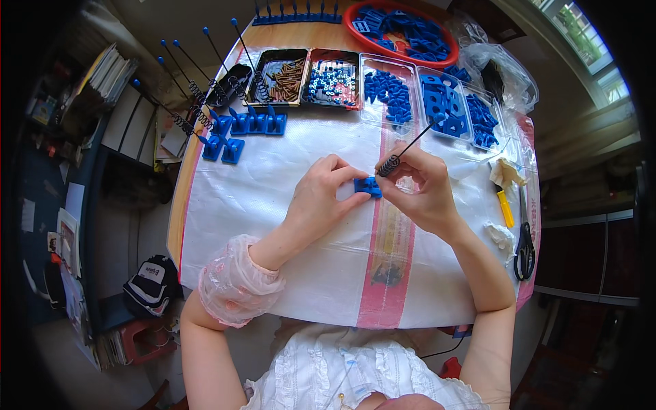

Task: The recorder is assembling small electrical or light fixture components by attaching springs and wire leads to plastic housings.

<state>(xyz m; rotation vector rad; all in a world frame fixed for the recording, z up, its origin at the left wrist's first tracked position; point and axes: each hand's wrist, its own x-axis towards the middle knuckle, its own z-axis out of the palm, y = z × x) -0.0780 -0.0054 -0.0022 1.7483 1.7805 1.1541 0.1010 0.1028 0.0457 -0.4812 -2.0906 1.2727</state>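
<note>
At the middle of the table, my left hand (320,193) pinches a small blue plastic base (367,186) between thumb and fingers, low over the white sheet. My right hand (422,186) grips a black coil spring (389,165) with a long thin rod, which slants up and away to the right. The spring's lower end is right by the base; whether the two touch, I cannot tell. My right fingers partly hide the spring and the base's right edge.
Beyond my hands stand trays of brown metal pins (287,80), small white-and-blue pieces (331,80) and blue plastic parts (388,96). Left are blue bases (256,124) and upright coil springs (260,87). A red basin (451,51) stands far right; scissors (525,249) and a yellow-handled tool (505,208) lie right.
</note>
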